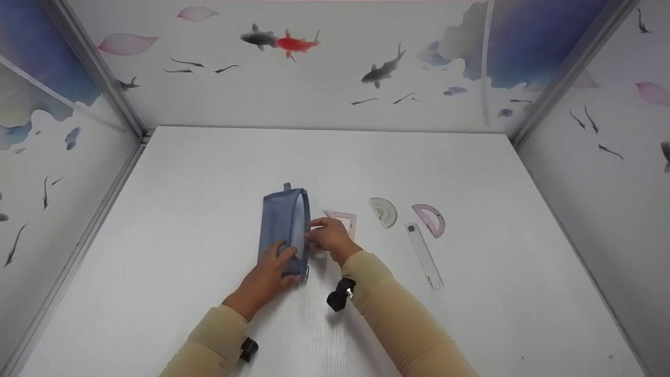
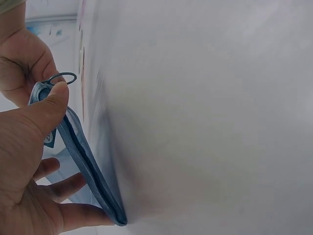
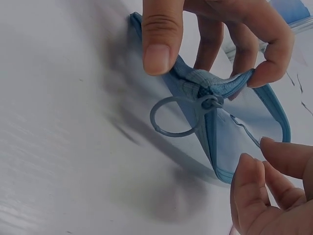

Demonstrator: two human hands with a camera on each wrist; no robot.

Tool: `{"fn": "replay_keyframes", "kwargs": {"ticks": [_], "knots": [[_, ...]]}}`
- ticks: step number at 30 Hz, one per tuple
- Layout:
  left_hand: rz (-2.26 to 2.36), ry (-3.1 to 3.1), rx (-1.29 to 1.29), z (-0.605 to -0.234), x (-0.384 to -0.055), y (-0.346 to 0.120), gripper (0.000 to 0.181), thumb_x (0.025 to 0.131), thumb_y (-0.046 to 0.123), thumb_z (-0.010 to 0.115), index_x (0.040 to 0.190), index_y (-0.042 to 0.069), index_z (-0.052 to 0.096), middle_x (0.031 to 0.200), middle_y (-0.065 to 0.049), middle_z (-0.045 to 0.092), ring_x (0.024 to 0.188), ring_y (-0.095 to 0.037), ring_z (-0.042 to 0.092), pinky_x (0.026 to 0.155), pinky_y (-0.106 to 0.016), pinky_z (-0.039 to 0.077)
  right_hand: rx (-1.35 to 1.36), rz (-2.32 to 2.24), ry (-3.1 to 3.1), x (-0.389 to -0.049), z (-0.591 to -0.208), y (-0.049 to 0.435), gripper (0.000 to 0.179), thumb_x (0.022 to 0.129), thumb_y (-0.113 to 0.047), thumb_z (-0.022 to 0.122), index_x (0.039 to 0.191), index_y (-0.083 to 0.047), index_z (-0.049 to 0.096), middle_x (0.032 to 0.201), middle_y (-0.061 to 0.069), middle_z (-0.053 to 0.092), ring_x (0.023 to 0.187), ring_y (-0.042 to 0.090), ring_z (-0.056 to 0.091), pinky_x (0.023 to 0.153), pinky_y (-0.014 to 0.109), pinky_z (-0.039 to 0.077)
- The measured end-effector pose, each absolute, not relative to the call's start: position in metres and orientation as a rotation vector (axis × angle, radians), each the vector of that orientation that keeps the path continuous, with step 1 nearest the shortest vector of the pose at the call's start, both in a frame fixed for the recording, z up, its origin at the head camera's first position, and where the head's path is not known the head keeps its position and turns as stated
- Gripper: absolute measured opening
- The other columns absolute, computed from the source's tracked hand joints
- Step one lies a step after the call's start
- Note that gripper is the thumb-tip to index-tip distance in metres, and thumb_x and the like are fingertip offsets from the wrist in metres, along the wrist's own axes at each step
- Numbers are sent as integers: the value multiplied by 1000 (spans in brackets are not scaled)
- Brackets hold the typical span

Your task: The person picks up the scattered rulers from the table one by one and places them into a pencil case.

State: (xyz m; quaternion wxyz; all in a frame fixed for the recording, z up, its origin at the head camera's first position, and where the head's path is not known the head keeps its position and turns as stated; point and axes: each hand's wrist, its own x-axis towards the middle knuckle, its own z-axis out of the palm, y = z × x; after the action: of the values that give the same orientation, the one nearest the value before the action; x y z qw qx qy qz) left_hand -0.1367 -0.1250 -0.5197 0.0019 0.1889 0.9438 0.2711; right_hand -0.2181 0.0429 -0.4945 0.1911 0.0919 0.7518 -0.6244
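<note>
A blue zip pouch (image 1: 277,220) lies lengthwise on the table, its zipped side parted along the right edge. My left hand (image 1: 264,283) grips the near end of it, thumb on the zip edge and fingers spread along the body. From the right, my right hand (image 1: 332,235) pinches the rim of the opening between thumb and fingertips. A ring-shaped zip pull (image 3: 176,132) hangs from the near end, close to the left thumb (image 3: 159,49). Just beyond the right hand lies a pink set square (image 1: 345,215), partly hidden by that hand.
To the right on the white table (image 1: 209,167) lie a clear protractor (image 1: 387,212), a pink protractor (image 1: 439,222) and a clear ruler (image 1: 425,256). Panels printed with fish (image 1: 382,70) enclose the table at the back and both sides.
</note>
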Motion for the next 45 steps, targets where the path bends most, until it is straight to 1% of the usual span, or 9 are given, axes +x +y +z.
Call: {"fn": "replay_keyframes", "kwargs": {"ticks": [5, 12, 19, 25, 28, 32, 38, 42, 45], "knots": [[843, 3002, 634, -521, -136, -125, 56, 84, 22, 76, 130, 11, 46, 137, -25, 40, 123, -44, 47, 93, -52, 47, 220, -1790, 2101, -218, -494, 50, 39, 86, 1, 63, 124, 4, 58, 108, 18, 66, 95, 25, 66, 83, 37, 55], [822, 3011, 632, -523, -136, -125, 56, 83, 21, 76, 129, 13, 46, 136, -25, 40, 122, -43, 47, 94, -52, 47, 178, -1827, 2102, -217, -493, 60, 37, 87, 0, 65, 123, 4, 58, 101, 15, 66, 95, 25, 67, 81, 38, 56], [832, 2992, 633, -521, -136, -125, 56, 83, 22, 77, 129, 13, 46, 137, -25, 39, 122, -43, 48, 93, -52, 48, 173, -1795, 2163, -217, -486, 67, 45, 89, -7, 66, 132, 2, 54, 113, 16, 62, 104, 26, 64, 89, 42, 52], [813, 3000, 618, -522, -137, -125, 56, 83, 23, 76, 129, 14, 45, 137, -25, 39, 120, -43, 49, 94, -52, 48, 108, -1792, 2235, -217, -481, 72, 46, 89, -9, 67, 132, 0, 53, 119, 18, 59, 107, 26, 60, 89, 41, 51], [800, 3007, 620, -522, -137, -124, 56, 83, 24, 76, 129, 15, 45, 136, -24, 39, 119, -43, 50, 93, -52, 49, 93, -1777, 2291, -216, -478, 75, 47, 88, -10, 69, 132, -3, 54, 124, 19, 58, 112, 27, 58, 92, 41, 50], [824, 2988, 598, -522, -137, -123, 57, 83, 24, 76, 129, 14, 45, 137, -25, 38, 121, -43, 49, 93, -51, 48, 55, -1749, 2382, -216, -476, 79, 48, 87, -11, 70, 132, -4, 55, 125, 18, 59, 115, 28, 57, 95, 41, 48], [824, 3000, 596, -522, -136, -123, 57, 82, 23, 76, 129, 12, 47, 136, -27, 39, 122, -45, 49, 92, -51, 49, -3, -1690, 2506, -212, -471, 88, 53, 87, -13, 71, 136, -7, 52, 132, 17, 55, 121, 30, 54, 96, 42, 48], [813, 3009, 601, -523, -137, -123, 56, 82, 23, 76, 128, 12, 46, 135, -28, 39, 121, -45, 49, 91, -51, 49, -48, -1570, 2643, -210, -468, 95, 56, 87, -17, 72, 138, -9, 51, 138, 13, 53, 127, 30, 50, 101, 43, 44], [817, 3019, 616, -523, -138, -122, 55, 82, 23, 77, 126, 13, 46, 134, -28, 40, 120, -45, 50, 91, -50, 50, -108, -1467, 2745, -208, -466, 101, 58, 87, -19, 73, 140, -9, 49, 141, 12, 50, 131, 30, 46, 106, 44, 38]]}}
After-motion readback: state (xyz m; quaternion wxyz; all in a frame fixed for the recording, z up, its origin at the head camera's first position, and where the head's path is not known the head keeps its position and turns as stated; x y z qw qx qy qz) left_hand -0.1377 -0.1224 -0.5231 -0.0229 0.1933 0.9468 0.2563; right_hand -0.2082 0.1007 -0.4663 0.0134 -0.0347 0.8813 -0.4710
